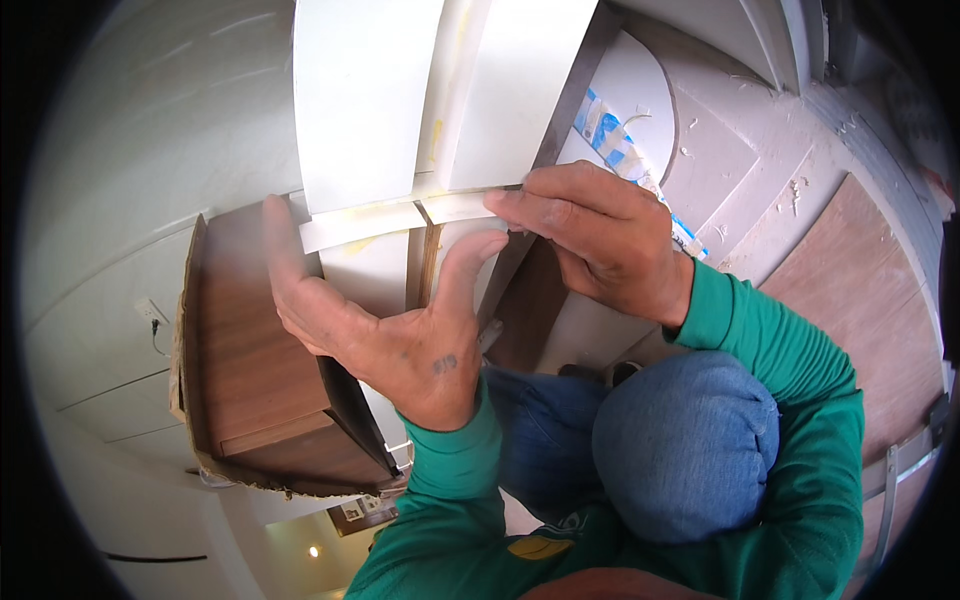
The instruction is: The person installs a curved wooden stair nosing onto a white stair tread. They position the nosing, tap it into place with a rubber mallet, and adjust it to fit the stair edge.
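A thin white strip (365, 224) lies crosswise below two white panels (365, 100), over a dark upright gap. My left hand (385, 345) is spread beneath it, thumb and fingers wide apart. Its blurred index finger reaches up beside the strip's left end; whether it touches cannot be told. The thumb points toward my right hand (610, 235), whose thumb and fingertips are pinched together at the strip's right end. Yellowish smears mark the white surfaces around the strip. My right fingers cover its right tip.
Left of my hands stands a brown wood-grain cabinet piece (265, 330) with ragged cardboard (185, 330) along its edge. A wall socket (150, 312) with a cord is farther left. At right, blue-and-white plastic wrapping (610, 135), shavings (797, 195) and a brown board (850, 290) lie on the floor.
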